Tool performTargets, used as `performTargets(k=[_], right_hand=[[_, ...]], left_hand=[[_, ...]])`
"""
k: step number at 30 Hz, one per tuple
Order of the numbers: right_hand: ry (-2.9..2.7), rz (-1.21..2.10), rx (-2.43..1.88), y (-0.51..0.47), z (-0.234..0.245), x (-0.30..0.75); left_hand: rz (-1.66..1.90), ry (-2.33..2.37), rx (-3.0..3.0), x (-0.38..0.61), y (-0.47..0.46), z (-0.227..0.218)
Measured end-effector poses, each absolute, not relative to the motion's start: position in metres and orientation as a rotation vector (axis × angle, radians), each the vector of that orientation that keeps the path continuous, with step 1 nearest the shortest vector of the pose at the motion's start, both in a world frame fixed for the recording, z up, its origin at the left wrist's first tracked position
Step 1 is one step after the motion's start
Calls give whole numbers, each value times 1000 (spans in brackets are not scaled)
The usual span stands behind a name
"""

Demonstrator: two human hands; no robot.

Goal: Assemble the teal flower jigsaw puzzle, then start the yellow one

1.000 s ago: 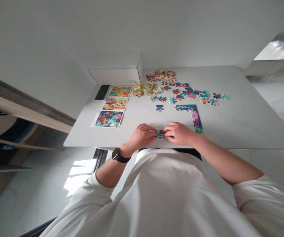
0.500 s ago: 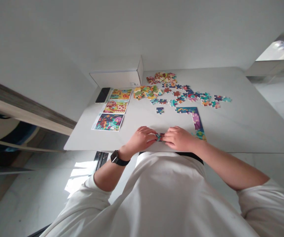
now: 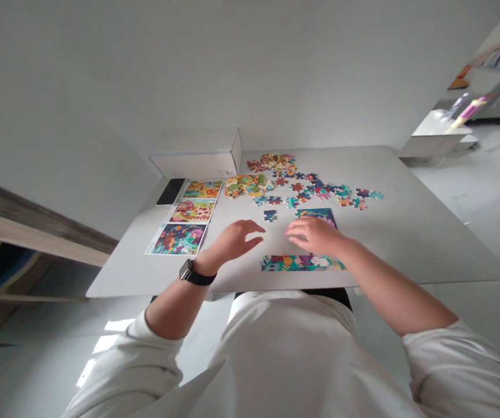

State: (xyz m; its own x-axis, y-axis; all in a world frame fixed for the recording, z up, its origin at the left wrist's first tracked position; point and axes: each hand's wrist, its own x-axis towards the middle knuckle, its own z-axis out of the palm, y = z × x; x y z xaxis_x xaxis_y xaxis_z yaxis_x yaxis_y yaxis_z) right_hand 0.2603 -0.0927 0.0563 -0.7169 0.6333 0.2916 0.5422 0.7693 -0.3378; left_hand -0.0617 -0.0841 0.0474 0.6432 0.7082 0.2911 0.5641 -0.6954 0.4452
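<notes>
My left hand [image 3: 240, 239] hovers over the table with thumb and fingers apart and nothing between them. To its right, my right hand [image 3: 314, 233] is also open, its fingers spread over the joined puzzle. The joined jigsaw puzzle [image 3: 291, 263] shows a colourful bottom strip along the near side. Its top section [image 3: 318, 213] is partly covered by my right hand, and the right side is mostly hidden by that hand and forearm. A single blue puzzle piece [image 3: 270, 216] lies just beyond the gap between my hands.
Loose blue and teal puzzle pieces [image 3: 341, 190] are scattered behind the puzzle. Yellow-green pieces [image 3: 245, 185] and red-pink pieces [image 3: 276, 161] form piles. At left lie a picture sheet [image 3: 192, 210] and a black phone [image 3: 171, 191], before a white box [image 3: 198, 162].
Both hands have lifted off the puzzle's bottom strip and moved farther in over the table, fingers opening. The strip now shows uncovered. The camera view has shifted.
</notes>
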Motion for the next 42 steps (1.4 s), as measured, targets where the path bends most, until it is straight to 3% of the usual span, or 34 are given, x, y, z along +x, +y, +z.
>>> performTargets(k=[6,14,17,22,32,42], right_hand=[[-2035,207,-1260,-44,38,310],[-1651,141,-1379,-33,-3,324],[-1619,168,-1371,-35,0,323],[-1598,180,-1328,-43,10,319],[-1605,230,-1329,-47,17,318],[-1820,781,-1174,-47,54,271]], left_hand=[[712,1563,2305,-48,1,52],[659,1876,2177,-16,43,12],[656,1830,2175,-18,44,2],[986,1686,1995,-28,49,-4],[1439,1223,1248,-21,43,6],[1421,846,1267,3,-3,32]])
